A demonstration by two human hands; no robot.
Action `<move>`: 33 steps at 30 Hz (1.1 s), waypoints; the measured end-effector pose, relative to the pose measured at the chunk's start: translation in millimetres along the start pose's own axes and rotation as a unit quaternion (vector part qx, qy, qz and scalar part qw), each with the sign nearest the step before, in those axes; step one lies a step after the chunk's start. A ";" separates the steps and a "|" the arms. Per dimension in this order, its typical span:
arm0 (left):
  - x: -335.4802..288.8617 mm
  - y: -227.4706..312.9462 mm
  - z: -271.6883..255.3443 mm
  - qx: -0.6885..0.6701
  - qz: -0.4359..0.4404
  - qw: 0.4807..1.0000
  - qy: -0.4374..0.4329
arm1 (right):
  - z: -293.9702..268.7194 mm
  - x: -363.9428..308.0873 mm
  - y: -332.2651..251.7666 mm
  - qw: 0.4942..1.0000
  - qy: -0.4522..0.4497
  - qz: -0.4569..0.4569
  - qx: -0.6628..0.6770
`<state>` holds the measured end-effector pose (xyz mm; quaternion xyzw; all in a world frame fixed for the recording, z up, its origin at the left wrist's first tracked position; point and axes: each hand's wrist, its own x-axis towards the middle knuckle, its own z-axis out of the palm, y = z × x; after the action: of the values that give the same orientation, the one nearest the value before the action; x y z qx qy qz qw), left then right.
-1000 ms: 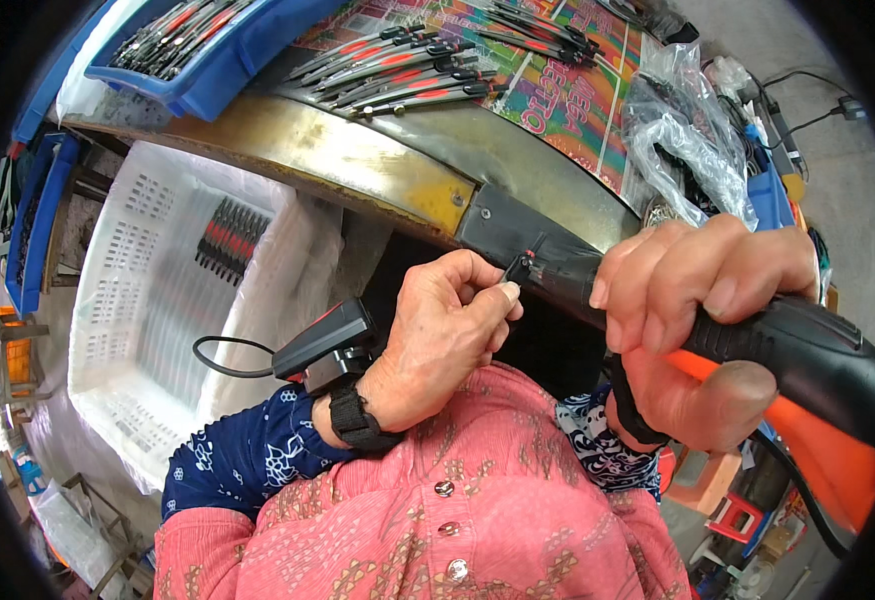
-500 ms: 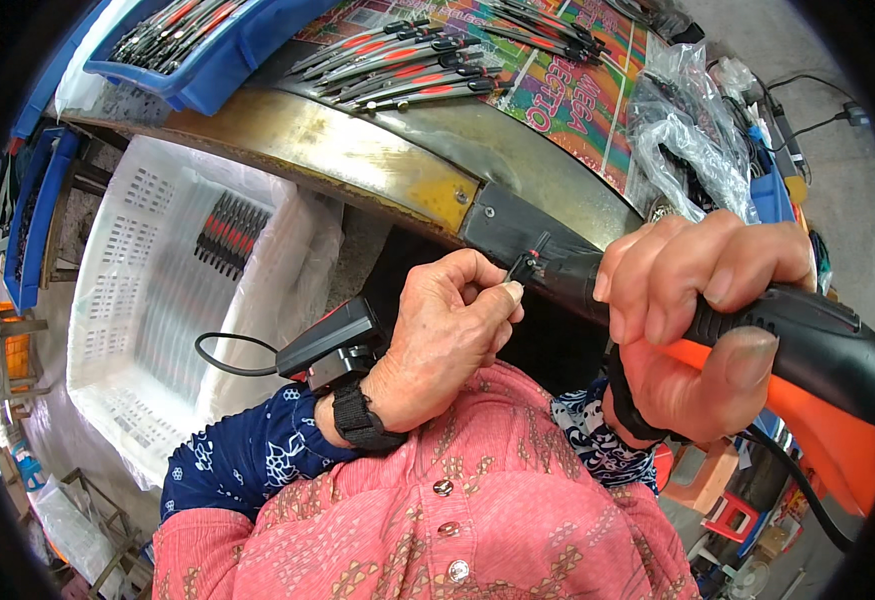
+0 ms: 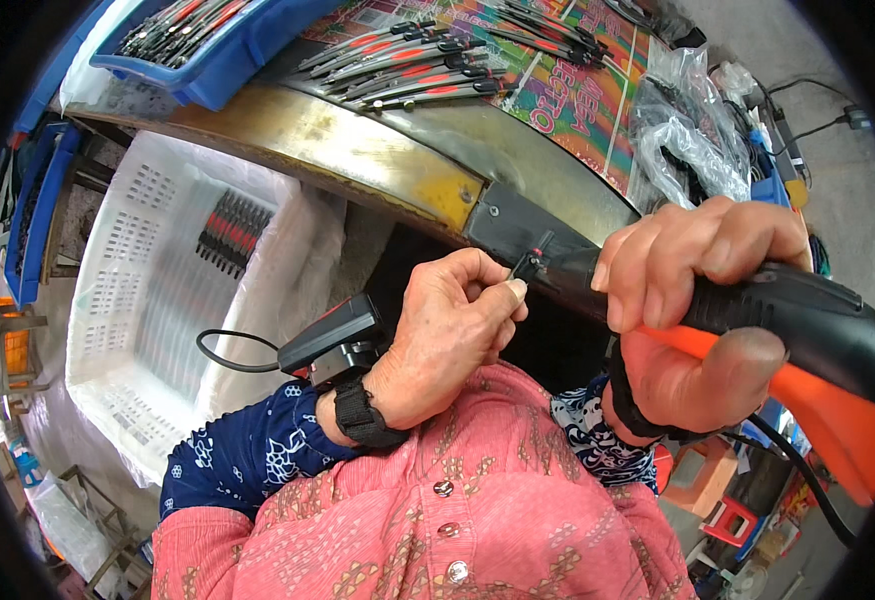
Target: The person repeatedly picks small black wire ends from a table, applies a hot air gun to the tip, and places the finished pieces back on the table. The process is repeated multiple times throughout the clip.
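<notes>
My left hand (image 3: 457, 315) is closed in a pinch, thumb and forefinger holding a small black part (image 3: 527, 264) with a thin reddish piece at its top. This part sits against the dark tapered front of a black and orange power tool (image 3: 807, 315). Around the tool's body my right hand (image 3: 702, 290) is wrapped, fingers over the top and thumb below. The tool's front meets a black screwed-on block (image 3: 502, 208) at the table edge; where one ends and the other begins is hard to see.
Several slim pen-like pieces (image 3: 412, 70) lie on the metal-edged table (image 3: 327, 140). More fill a blue bin (image 3: 222, 85) at the far left. A white plastic-lined crate (image 3: 107, 300) stands below, left, holding a row of them. Clear plastic bags (image 3: 692, 120) lie far right.
The tool in my right hand has tilted slightly, its rear lower. My left hand keeps its pinch in nearly the same place.
</notes>
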<state>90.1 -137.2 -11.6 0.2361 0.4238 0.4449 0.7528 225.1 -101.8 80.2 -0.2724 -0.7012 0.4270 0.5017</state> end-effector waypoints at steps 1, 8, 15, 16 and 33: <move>-0.5 -0.2 -1.3 -0.003 -0.012 1.000 -0.006 | 0.5 0.2 -0.6 1.000 -0.002 0.005 0.005; 0.8 -3.1 0.0 0.017 0.030 0.999 0.004 | -3.5 1.5 -2.8 0.999 -0.034 0.017 0.012; 0.1 -1.8 -2.0 0.013 0.024 1.000 -0.008 | -6.1 3.0 -1.9 0.998 -0.062 -0.018 0.028; 0.2 -1.9 -2.2 0.011 0.024 1.000 -0.010 | -6.1 3.5 -1.9 0.997 -0.064 -0.021 0.030; 0.1 -1.2 -4.1 0.011 0.022 1.000 -0.014 | -13.0 20.9 5.8 0.980 -0.178 -0.052 0.080</move>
<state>87.3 -137.8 -14.7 0.2596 0.4123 0.4536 0.7462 229.7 -77.8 86.7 -0.1149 -0.7560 0.4966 0.4107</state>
